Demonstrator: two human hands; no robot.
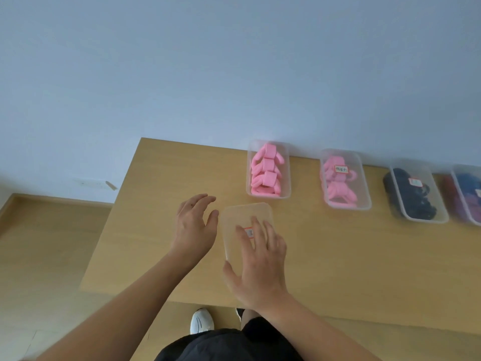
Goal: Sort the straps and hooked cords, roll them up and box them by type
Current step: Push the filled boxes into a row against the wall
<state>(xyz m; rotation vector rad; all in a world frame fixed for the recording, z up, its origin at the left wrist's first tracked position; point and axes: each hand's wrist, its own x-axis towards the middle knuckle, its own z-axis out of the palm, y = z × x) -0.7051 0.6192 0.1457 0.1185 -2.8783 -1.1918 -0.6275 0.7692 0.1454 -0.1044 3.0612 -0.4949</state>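
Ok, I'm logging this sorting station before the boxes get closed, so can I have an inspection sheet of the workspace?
Surface: wooden table against a pale wall.
Job's things: open box of rolled pink straps; second pink box with its labelled lid on; box of black cords; a further box cut off at the frame edge, dark contents; loose clear lid with a small label.
Clutter: nothing seen.
Grippers: right hand lies flat on the loose lid, fingers spread; left hand open beside the lid, holding nothing.
Cables: nothing seen.
Surroundings: wooden floor; white shoe under the table edge.
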